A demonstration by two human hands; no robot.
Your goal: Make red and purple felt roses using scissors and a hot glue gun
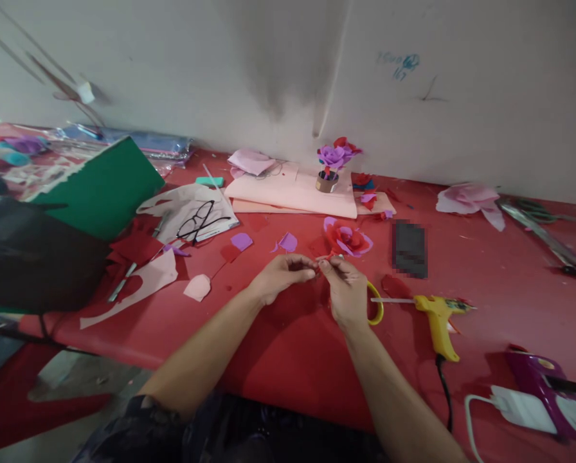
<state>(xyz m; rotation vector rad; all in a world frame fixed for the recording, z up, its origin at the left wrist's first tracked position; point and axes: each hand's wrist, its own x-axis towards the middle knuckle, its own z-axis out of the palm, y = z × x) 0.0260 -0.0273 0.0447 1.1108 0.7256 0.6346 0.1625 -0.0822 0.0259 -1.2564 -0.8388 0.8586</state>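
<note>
My left hand [288, 276] and my right hand [348, 289] meet over the red table, thumbs and fingertips pinched together. Between them is something small and reddish, mostly covered by the fingers; its kind does not show. Just behind my right hand is a red and purple craft flower [348, 238]. A yellow ring [377, 303], perhaps a tape roll or a scissors handle, is partly hidden by my right wrist. Purple petal pieces [288, 242] lie beyond my left hand, and a pale pink petal piece [198, 287] lies to its left.
To the right are a yellow glue gun [437, 318], a blurred dark object [409, 249] and a purple power strip [548, 392]. Eyeglasses [202, 222] rest on papers at left, near a green board [105, 183]. A small pot [326, 182] of flowers stands at the back.
</note>
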